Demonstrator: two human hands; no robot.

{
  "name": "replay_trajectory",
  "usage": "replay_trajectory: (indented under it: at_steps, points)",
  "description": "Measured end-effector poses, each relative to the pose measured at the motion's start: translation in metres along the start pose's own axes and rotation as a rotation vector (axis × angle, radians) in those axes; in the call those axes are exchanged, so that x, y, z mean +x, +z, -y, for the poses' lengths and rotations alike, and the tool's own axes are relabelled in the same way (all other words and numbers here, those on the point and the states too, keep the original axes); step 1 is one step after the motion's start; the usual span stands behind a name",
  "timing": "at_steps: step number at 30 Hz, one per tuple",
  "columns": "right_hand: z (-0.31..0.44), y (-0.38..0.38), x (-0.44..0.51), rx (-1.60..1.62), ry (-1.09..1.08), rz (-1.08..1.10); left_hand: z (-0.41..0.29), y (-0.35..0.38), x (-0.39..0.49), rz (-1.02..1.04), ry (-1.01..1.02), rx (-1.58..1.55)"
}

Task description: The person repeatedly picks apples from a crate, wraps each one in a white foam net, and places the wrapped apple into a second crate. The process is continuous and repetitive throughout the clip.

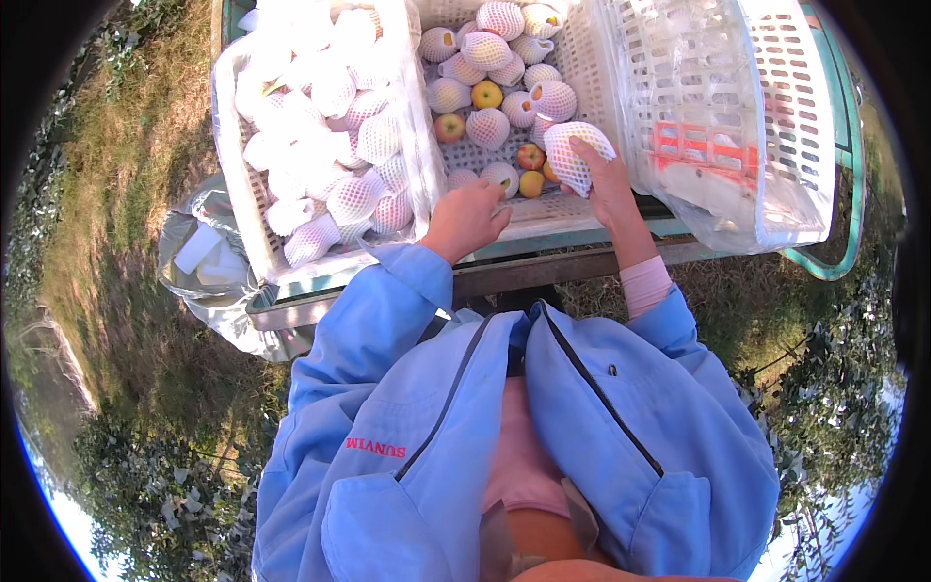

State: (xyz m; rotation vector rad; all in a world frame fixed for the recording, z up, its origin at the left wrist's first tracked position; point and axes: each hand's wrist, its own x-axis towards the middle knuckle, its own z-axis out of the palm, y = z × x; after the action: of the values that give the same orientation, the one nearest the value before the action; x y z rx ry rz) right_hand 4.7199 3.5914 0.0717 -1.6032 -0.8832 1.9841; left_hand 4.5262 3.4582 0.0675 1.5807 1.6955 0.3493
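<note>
My right hand [607, 185] grips a fruit in a white foam net [578, 156], above the near right corner of the middle plastic crate [582, 44]. My left hand [469, 218] is over that crate's near edge, its fingers bent beside a netted fruit [500, 177]; whether they hold anything I cannot tell. Inside the crate lie several netted fruits and some bare apples, among them a yellow one [486, 94] and a red-yellow one [449, 128]. The left crate [244, 171], lined with clear plastic, is heaped with netted fruits [356, 198].
At the right a white plastic crate [793, 138] in clear film stands tilted. A green metal cart frame [858, 211] carries the crates, with a brown rail [545, 273] nearest me. A plastic bag with white foam pieces [211, 254] hangs at the left. Grass and leafy branches surround the cart.
</note>
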Motion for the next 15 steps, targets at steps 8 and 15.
replay_trajectory:
  at_steps: [8,15]
  points:
    - [-0.016,0.01,0.097,-0.634,0.086,0.104,0.158,0.104,0.193,-0.117,-0.605,0.708]
    - [-0.081,0.031,0.135,-1.276,-0.035,0.316,0.17,0.137,0.202,-0.345,-0.554,0.794]
